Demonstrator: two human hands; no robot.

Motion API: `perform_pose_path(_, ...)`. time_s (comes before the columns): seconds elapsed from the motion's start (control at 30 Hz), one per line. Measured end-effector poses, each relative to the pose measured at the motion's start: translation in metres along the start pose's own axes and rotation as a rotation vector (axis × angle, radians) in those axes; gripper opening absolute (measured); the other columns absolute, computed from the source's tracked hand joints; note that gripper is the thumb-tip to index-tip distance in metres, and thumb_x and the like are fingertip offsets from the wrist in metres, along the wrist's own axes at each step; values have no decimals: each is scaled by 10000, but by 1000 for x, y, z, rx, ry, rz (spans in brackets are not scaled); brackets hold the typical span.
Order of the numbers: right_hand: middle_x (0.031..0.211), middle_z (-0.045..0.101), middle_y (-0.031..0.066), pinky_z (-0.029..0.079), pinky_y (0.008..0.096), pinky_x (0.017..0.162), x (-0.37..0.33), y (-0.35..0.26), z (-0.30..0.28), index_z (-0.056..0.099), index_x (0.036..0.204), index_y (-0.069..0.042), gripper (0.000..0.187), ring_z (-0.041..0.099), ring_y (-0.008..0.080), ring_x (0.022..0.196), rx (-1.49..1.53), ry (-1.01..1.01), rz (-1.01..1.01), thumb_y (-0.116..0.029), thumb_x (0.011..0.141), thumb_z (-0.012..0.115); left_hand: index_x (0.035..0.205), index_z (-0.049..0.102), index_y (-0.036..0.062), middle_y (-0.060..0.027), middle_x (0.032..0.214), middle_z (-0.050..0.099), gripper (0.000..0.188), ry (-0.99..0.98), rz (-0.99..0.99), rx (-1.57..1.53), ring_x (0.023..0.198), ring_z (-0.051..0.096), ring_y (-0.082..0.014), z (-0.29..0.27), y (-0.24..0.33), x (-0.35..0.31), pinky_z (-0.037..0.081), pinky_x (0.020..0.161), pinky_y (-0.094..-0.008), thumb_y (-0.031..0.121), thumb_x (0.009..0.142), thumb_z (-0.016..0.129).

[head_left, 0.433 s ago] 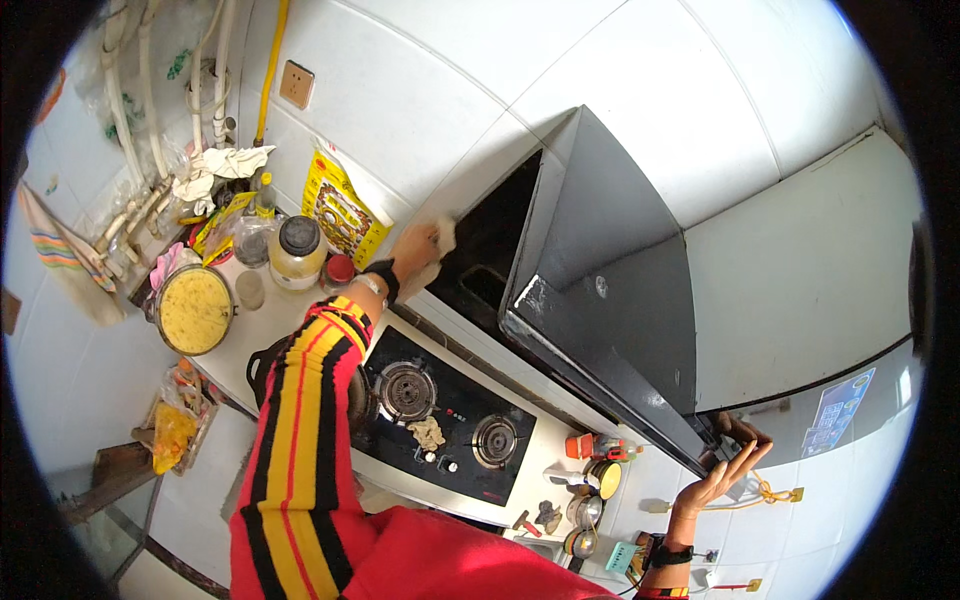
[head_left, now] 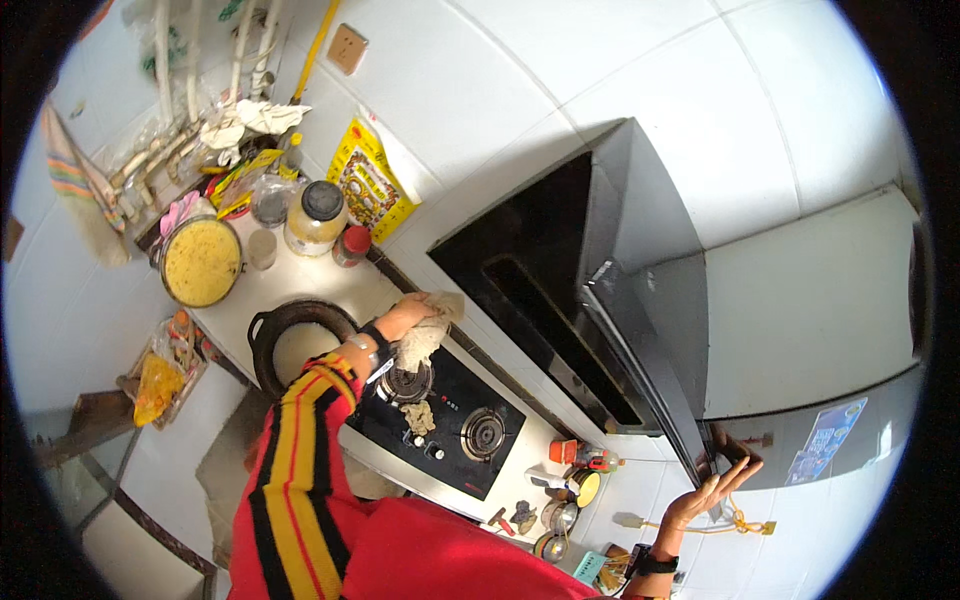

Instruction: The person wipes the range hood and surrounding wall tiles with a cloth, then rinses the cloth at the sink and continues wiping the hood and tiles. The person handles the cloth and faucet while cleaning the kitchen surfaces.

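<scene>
My left hand [head_left: 402, 318], its fingers closed, grips a crumpled beige cloth [head_left: 420, 345] against the back edge of the counter, beside the black gas stove [head_left: 455, 425]. Part of the cloth hangs over the rear burner. At the right, my right hand [head_left: 700, 502] is raised with its fingers stretched out, touching the glossy dark lower edge of the range hood [head_left: 650, 300]. A second, smaller rag [head_left: 418, 418] lies on the stove by the knobs. Left of the stove, a black wok [head_left: 268, 350] is partly hidden behind my left forearm.
Along the left counter stand a pot of yellow food [head_left: 202, 262], a large dark-lidded jar [head_left: 316, 222] and a red-lidded jar [head_left: 352, 246]. A yellow packet [head_left: 372, 185] leans on the wall. Small pots [head_left: 560, 516] and a red container [head_left: 563, 452] sit right of the stove.
My left hand has come down from beside the hood to the counter's back edge, still gripping the cloth. My right hand stays at the hood. The view has shifted, uncovering more of the wok.
</scene>
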State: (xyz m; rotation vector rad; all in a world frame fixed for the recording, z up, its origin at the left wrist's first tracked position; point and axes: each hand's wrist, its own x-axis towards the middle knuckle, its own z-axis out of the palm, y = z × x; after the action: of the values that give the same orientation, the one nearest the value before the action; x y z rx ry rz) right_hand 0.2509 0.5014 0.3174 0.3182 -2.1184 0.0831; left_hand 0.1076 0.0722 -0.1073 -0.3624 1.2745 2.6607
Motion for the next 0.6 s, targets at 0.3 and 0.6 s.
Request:
perform_pose_path(0.3, 1595, 170, 200, 147, 448, 1182, 0, -10, -2, 374, 1474, -22, 605, 187, 362, 1467, -58, 2, -11, -408, 1020, 271, 1261, 546, 0, -111, 1123, 665, 363, -176, 486, -30, 924, 685, -209, 69, 310, -110, 578, 837, -346, 41, 903, 592)
perform_pose_path(0.6, 1570, 241, 211, 156, 466, 1179, 3, -9, -2, 452, 1429, -28, 547, 224, 382, 1453, -112, 34, -71, -340, 1001, 316, 1259, 570, -26, -79, 1152, 651, 401, -329, 843, 929, 1059, 581, -133, 173, 392, -196, 448, 957, -287, 102, 883, 628)
